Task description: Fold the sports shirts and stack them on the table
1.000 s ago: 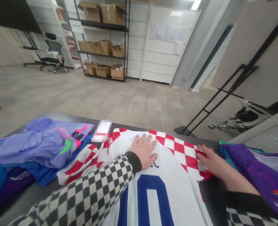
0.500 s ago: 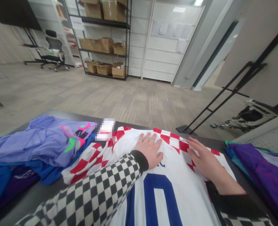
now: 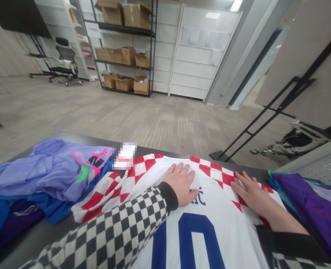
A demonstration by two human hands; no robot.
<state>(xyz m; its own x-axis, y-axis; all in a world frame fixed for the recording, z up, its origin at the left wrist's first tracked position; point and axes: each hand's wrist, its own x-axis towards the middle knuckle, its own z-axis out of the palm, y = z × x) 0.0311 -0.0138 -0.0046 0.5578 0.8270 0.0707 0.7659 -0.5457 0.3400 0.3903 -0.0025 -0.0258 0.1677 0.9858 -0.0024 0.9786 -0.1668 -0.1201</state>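
Note:
A white football shirt (image 3: pixel 207 209) with red checks and a blue number lies back-up across the dark table (image 3: pixel 42 235). My left hand (image 3: pixel 182 183) lies flat and open on its upper middle, just above the blue lettering. My right hand (image 3: pixel 252 194) rests flat with fingers spread on the checked right shoulder of the shirt. Both arms wear black-and-white checked sleeves. Neither hand holds anything.
A heap of lilac and blue garments (image 3: pixel 42 172) lies on the table to the left, and purple garments (image 3: pixel 313 201) to the right. Beyond the table are carpet, a black shelf rack with cardboard boxes (image 3: pixel 123 56), an office chair (image 3: pixel 64 63) and a slanted black stand (image 3: pixel 266 116).
My right hand slid inward from the shirt's right edge, then settled on the right shoulder. My left hand shifted slightly down toward the lettering. The shirt lies smoother.

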